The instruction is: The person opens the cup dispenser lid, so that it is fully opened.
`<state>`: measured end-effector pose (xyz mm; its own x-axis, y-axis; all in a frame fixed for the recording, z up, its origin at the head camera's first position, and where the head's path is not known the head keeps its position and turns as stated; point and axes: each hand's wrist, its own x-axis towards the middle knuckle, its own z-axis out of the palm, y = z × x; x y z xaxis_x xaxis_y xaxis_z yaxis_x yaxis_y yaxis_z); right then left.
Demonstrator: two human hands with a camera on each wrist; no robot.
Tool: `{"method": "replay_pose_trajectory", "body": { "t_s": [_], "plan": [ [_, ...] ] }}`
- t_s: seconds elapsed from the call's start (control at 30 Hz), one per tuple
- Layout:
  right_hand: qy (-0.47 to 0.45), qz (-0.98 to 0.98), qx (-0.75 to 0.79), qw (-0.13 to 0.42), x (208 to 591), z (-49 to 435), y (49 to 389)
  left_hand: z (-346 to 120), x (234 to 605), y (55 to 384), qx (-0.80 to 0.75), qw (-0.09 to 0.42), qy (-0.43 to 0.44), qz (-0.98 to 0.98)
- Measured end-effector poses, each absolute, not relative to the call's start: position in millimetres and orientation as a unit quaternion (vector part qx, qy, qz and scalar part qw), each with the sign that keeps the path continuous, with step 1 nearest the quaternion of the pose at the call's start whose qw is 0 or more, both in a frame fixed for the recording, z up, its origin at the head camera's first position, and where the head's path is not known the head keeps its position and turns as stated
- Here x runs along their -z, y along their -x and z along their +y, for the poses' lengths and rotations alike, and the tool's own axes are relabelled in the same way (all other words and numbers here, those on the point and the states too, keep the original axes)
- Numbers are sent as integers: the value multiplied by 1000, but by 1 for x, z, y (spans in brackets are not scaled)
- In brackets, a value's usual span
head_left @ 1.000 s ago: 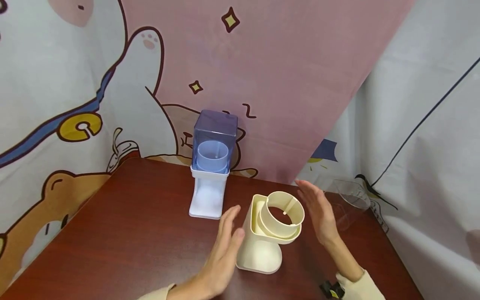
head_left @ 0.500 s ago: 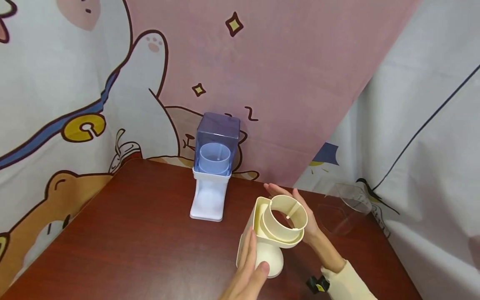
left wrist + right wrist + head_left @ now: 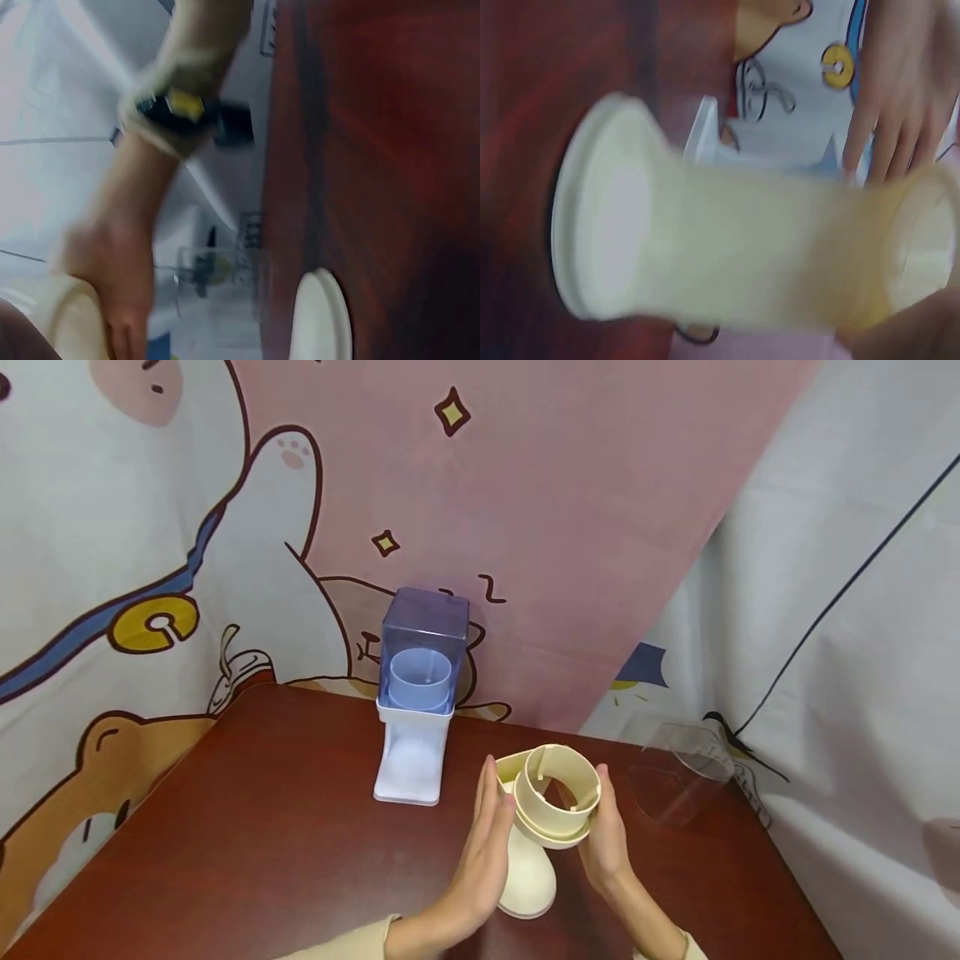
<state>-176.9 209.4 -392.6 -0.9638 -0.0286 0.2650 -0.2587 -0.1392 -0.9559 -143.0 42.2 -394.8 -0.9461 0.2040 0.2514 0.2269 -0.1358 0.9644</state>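
Note:
Both hands hold a cream dispenser stand (image 3: 527, 881) by its upper part. It has a round foot, a column and a shallow top tray with a ring-shaped collar (image 3: 558, 797). My left hand (image 3: 480, 852) lies along the left side of the tray, thumb toward me; its fingers (image 3: 889, 142) look fairly straight in the right wrist view. On the other side, my right hand (image 3: 607, 843) holds the stand beside the collar, partly hidden behind it. In the right wrist view the stand's column (image 3: 757, 240) is blurred, with the foot close over the table.
A blue-and-white dispenser (image 3: 415, 760) with a tinted tank (image 3: 425, 618) stands at the back, near the printed curtain (image 3: 547, 527). A clear plastic container (image 3: 678, 777) sits at the right rear of the reddish-brown table (image 3: 262, 827). A dark band with a small device (image 3: 184, 109) is on the right wrist.
The hands were apart on either side of the stand and have closed in on it. The stand has turned so its tray's back corner now lies behind the left hand.

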Motion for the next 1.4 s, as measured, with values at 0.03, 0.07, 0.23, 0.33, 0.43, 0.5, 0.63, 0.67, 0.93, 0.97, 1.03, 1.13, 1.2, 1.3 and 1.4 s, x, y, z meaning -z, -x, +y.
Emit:
{"method": "replay_pose_trajectory", "body": {
  "t_s": [0.03,0.07,0.23,0.33,0.43,0.5,0.63,0.67,0.93,0.97,1.03,1.13,1.2,1.3,1.4],
  "plan": [
    [-83,-655,-745,94,393,206,173,45,397,149,736,15,164,-657],
    [-56,-658,-743,109,394,202,170,48,398,155,737,22,165,-656],
    [-11,-663,-731,161,398,195,165,61,405,178,745,37,170,-644],
    [-1,-667,-722,185,401,195,166,66,408,184,749,36,173,-638],
    [8,-670,-713,207,402,198,169,71,409,189,746,34,182,-639],
    [13,-668,-711,220,403,202,174,74,409,193,743,36,190,-641],
    [17,-654,-719,233,406,211,186,84,409,204,738,34,195,-645],
    [19,-648,-724,236,407,214,190,87,409,208,738,34,196,-644],
    [27,-635,-727,262,407,237,228,111,409,243,730,53,215,-647],
    [28,-633,-727,265,407,240,233,114,408,248,727,52,219,-649],
    [30,-630,-728,268,406,247,242,119,407,257,720,56,228,-653],
    [34,-634,-723,271,405,256,257,127,406,273,708,63,238,-662],
    [47,-647,-709,276,406,261,265,130,407,283,697,67,238,-673],
    [59,-666,-689,281,407,265,276,135,408,297,684,71,234,-687],
    [54,-672,-682,284,410,269,284,138,410,307,678,73,233,-693]
  ]
}}
